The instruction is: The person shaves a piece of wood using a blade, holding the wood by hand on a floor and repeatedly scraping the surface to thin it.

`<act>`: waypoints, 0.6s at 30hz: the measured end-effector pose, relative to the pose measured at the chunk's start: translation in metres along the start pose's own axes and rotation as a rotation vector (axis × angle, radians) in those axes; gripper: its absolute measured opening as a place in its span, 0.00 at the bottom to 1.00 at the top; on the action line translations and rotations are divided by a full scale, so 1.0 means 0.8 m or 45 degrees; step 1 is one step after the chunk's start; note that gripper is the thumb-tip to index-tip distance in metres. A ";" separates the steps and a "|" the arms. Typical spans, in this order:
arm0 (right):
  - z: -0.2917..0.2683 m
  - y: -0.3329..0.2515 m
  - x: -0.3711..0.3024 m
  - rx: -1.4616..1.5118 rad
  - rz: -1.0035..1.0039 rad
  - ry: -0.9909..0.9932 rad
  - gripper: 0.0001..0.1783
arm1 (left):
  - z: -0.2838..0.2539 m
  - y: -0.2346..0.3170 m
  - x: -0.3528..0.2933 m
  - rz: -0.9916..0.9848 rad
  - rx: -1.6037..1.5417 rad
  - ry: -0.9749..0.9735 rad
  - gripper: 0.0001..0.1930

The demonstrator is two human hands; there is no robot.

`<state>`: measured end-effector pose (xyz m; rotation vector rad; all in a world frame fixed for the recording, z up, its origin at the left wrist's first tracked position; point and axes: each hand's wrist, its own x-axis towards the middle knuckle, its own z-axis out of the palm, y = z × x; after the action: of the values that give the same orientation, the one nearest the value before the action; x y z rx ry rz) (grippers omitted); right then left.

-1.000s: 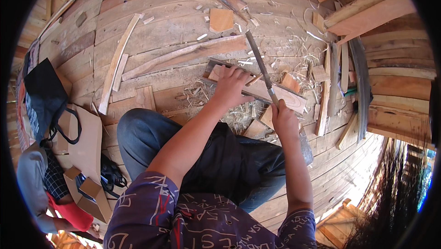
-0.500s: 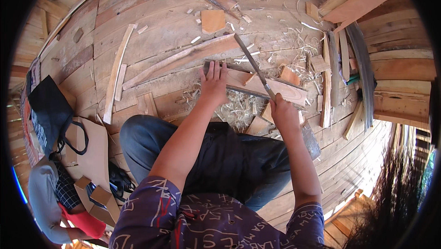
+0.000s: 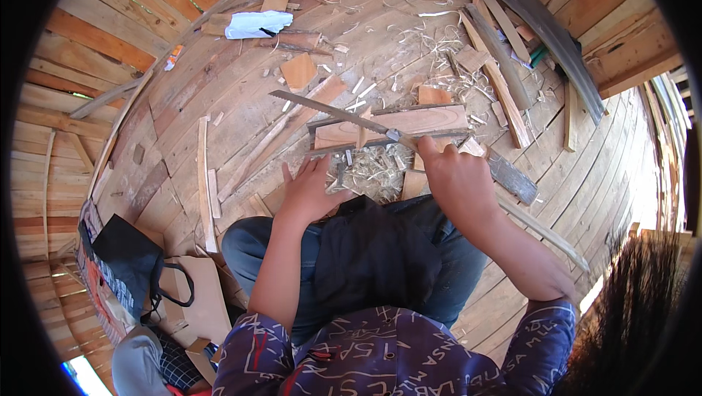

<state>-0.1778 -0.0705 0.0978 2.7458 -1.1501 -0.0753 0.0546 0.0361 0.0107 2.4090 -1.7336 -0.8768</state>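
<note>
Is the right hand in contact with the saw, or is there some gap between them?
Touching. The head view shows the right hand closed around the handle of the saw.

1 head-worn fisheye, looking down, close

Tool handle (image 3: pixel 409 141) largely behind fingers (image 3: pixel 434 160) (apparently)
</note>
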 end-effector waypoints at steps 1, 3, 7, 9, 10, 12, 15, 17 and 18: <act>-0.011 0.000 -0.008 -0.032 -0.021 0.030 0.10 | -0.001 -0.010 -0.016 0.008 -0.003 0.014 0.47; -0.038 -0.005 -0.021 0.027 0.006 -0.024 0.09 | -0.001 -0.027 -0.039 -0.011 -0.008 0.045 0.46; -0.075 -0.017 -0.045 -0.002 0.013 -0.040 0.10 | 0.010 -0.063 -0.051 -0.143 -0.129 0.027 0.44; -0.092 -0.027 -0.057 0.020 0.005 0.004 0.10 | 0.018 -0.075 -0.045 -0.157 -0.199 0.019 0.42; -0.100 -0.033 -0.062 0.031 -0.008 0.031 0.10 | 0.020 -0.076 -0.040 -0.141 -0.212 0.042 0.42; -0.116 -0.044 -0.071 0.035 -0.020 0.035 0.11 | 0.026 -0.073 -0.032 -0.133 -0.208 0.029 0.42; -0.129 -0.051 -0.084 0.010 -0.028 0.056 0.11 | 0.034 -0.063 -0.026 -0.153 -0.123 -0.075 0.42; -0.136 -0.055 -0.091 -0.012 -0.034 0.077 0.10 | 0.035 -0.061 -0.025 -0.159 -0.024 -0.145 0.42; -0.138 -0.057 -0.095 -0.020 -0.038 0.085 0.10 | 0.036 -0.061 -0.027 -0.149 -0.021 -0.137 0.42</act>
<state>-0.1870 0.0292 0.1972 2.7300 -1.0869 0.0033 0.0789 0.0814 -0.0217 2.5181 -1.6251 -1.0488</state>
